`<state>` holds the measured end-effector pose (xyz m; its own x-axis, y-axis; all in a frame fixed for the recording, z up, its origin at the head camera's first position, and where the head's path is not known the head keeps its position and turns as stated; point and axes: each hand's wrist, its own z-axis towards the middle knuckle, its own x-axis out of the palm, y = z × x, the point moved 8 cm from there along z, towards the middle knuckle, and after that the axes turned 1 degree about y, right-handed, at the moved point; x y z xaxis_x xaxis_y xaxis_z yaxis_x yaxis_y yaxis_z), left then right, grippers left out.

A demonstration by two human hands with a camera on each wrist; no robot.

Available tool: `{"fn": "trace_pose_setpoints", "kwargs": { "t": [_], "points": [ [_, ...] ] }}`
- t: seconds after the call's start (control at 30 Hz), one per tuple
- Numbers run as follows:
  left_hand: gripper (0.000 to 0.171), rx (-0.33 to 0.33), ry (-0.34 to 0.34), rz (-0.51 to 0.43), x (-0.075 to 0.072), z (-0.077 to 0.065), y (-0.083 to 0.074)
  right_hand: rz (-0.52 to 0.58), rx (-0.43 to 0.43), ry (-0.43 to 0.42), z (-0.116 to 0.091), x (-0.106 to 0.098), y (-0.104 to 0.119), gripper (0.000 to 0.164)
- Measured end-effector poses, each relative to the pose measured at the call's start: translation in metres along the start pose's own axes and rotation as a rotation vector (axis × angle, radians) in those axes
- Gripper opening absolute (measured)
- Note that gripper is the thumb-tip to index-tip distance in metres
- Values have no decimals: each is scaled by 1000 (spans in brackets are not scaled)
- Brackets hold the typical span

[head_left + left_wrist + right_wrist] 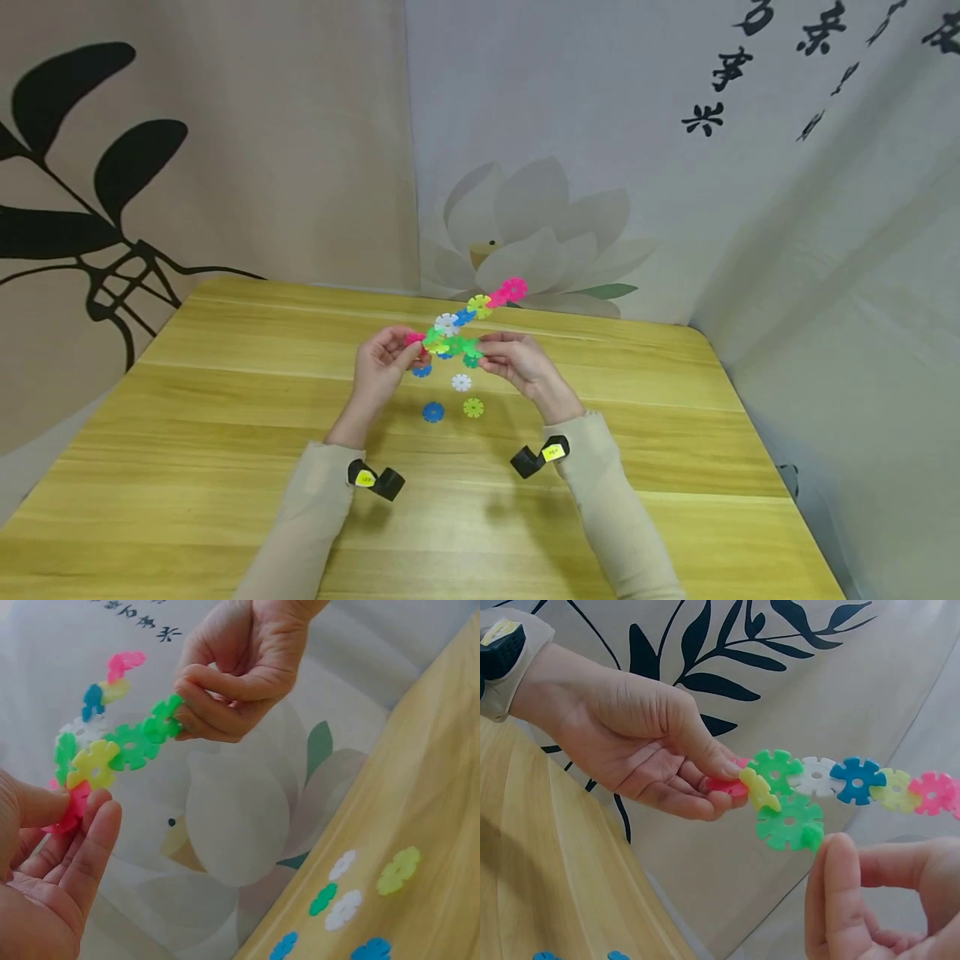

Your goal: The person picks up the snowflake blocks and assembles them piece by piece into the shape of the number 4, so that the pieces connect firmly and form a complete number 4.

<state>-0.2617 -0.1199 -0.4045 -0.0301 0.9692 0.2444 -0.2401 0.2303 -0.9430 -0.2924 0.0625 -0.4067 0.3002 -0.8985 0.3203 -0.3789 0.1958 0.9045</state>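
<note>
Several notched plastic flower discs are slotted together into a branching chain (pixel 447 325), raised above the table. My left hand (pixel 378 367) pinches a pink disc (pixel 75 806) at one end, thumb against fingers. The right hand (pixel 521 362) pinches a green disc (pixel 161 720) at the tip of a short green branch. Between them, a yellow disc (pixel 760 790) joins the pink piece to a larger green disc (pixel 789 823). Along the other branch run green, white (pixel 817 776), blue (pixel 857 781), yellow and pink discs, pointing away to the far right.
Loose discs lie on the wooden table (pixel 225 500) below the hands: blue (pixel 432 412), yellow (pixel 473 407), white (pixel 461 382) and green (pixel 323 899) among them. A printed curtain (pixel 300 167) hangs behind the table's far edge.
</note>
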Motion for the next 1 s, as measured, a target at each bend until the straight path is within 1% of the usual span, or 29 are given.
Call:
{"fn": "trace_pose_setpoints", "kwargs": {
  "t": [0.13,0.27,0.37,0.47,0.53,0.6,0.73,0.83,0.93,1.0],
  "points": [
    [13,-4,11,-64,5,-2,4,-8,-7,-16,-1,-1,0,10],
    [25,-17,21,-86,12,-4,8,-28,-17,-34,-2,-1,1,13],
    [35,-26,-8,-67,16,-4,11,-39,-34,-42,-3,1,2,14],
    [38,-22,-45,-51,19,-4,14,-51,-47,-32,-3,5,3,12],
    [37,-16,-63,-60,21,-4,15,-48,-50,-25,-3,8,2,8],
    [34,-8,-69,-91,23,-5,15,-45,-53,-24,-4,10,2,6],
    [35,12,-80,-161,24,-7,14,-39,-67,-14,-5,12,2,6],
    [34,8,-100,-186,23,-7,15,-43,-78,-11,-6,15,4,7],
    [24,-17,-129,-193,21,-7,20,-50,-90,-27,-8,17,6,7],
    [17,-28,-131,-205,21,-7,22,-60,-98,-35,-9,17,7,9]
  ]
}}
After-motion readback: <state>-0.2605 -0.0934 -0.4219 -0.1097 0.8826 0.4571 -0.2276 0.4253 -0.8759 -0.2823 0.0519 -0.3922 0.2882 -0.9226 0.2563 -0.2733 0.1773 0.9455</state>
